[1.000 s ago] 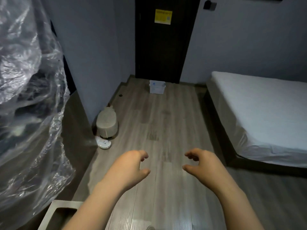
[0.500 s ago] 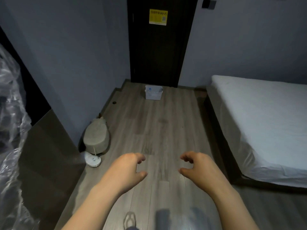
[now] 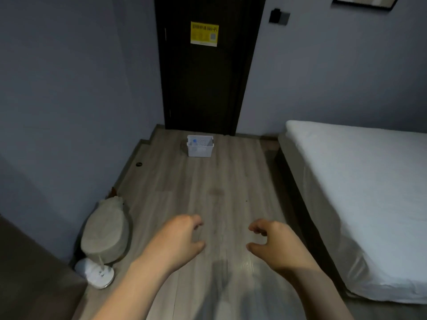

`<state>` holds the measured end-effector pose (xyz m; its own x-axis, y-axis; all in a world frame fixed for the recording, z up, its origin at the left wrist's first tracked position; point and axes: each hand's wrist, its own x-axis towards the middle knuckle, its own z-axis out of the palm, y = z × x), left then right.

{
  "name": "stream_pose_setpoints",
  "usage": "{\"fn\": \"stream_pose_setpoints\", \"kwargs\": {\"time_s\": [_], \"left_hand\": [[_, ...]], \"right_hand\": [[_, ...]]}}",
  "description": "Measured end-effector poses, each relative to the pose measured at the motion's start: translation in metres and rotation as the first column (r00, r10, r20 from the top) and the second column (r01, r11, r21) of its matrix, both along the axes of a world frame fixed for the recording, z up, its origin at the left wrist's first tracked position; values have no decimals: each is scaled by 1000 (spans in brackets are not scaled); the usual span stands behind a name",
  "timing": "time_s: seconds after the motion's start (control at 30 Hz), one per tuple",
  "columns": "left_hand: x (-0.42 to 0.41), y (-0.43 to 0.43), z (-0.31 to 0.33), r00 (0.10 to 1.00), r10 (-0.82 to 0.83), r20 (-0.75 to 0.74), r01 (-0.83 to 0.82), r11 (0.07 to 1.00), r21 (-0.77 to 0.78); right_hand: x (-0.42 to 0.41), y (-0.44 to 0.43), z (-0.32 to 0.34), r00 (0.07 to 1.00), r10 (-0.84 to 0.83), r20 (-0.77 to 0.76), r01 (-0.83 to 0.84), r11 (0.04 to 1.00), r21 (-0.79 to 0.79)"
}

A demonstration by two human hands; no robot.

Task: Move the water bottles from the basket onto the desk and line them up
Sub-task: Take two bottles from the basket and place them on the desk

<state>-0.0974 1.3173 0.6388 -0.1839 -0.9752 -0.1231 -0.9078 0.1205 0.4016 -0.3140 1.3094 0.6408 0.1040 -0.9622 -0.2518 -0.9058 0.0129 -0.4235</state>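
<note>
A small white perforated basket (image 3: 200, 149) stands on the wooden floor in front of the dark door, far ahead of me. Inside it a water bottle (image 3: 194, 142) shows a blue cap at the left; the rest of its contents is too small to make out. My left hand (image 3: 179, 241) and my right hand (image 3: 273, 244) hover side by side low in the view, fingers loosely curled, holding nothing. The desk is not in view.
A bed (image 3: 360, 195) with a white cover fills the right side. A beige stool-like object (image 3: 106, 232) and a white round device (image 3: 97, 272) sit against the left wall. A dark door (image 3: 208, 77) closes the far end. Wood floor (image 3: 215, 188) runs between.
The view has swung right and moved forward: the plastic-wrapped mass on the left has left the frame and the basket looks nearer. Both hands keep the same loosely curled pose.
</note>
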Motion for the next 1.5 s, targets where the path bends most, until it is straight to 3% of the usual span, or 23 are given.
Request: {"fn": "stream_pose_setpoints", "kwargs": {"time_s": [0.17, 0.33, 0.8, 1.5], "left_hand": [[-4, -78, -5, 1000, 6, -25, -6, 1000, 29], [-13, -163, -12, 1000, 9, -30, -8, 999, 35], [-52, -391, -17, 994, 109, -27, -108, 993, 45], [71, -733, -46, 989, 139, -58, -131, 983, 125]], "right_hand": [[-4, -77, -8, 1000, -16, 3, 16, 999, 42], [-15, -162, -17, 998, 48, -30, -49, 998, -51], [-53, -423, -16, 992, 127, 22, -126, 990, -58], [57, -762, -44, 990, 137, -21, -136, 990, 33]]}}
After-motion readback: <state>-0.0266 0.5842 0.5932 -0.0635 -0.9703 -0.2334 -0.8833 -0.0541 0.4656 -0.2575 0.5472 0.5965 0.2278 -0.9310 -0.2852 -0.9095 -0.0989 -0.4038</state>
